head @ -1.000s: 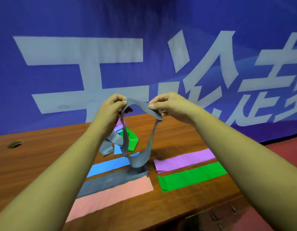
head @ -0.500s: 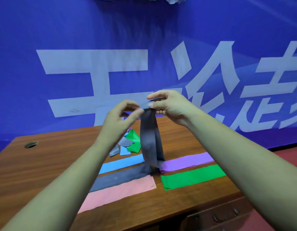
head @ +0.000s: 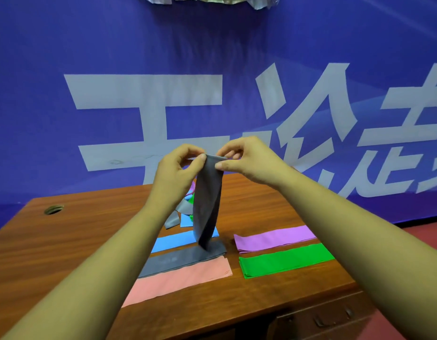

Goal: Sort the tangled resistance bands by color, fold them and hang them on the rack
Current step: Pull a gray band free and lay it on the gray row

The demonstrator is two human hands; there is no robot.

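A grey resistance band (head: 207, 200) hangs folded above the wooden table (head: 84, 231). My left hand (head: 178, 173) pinches its top left corner and my right hand (head: 244, 158) pinches its top right corner. Its lower end touches a flat grey band (head: 178, 260) on the table. Flat bands lie in rows: blue (head: 173, 241), pink (head: 183, 280), purple (head: 273, 238) and green (head: 283, 260). A small tangle of grey, blue, green and purple bands (head: 185, 212) lies behind the hanging band, partly hidden by my left arm. No rack is visible.
A blue banner with large white characters (head: 148, 94) forms the backdrop behind the table. A round cable hole (head: 54, 209) sits at the table's far left. Drawer fronts with handles (head: 332, 317) show under the near edge. Red floor lies to the right.
The grey band, spread as an open loop between my hands, has been brought together into a flat doubled strip. My hands moved closer, and the view tilted up.
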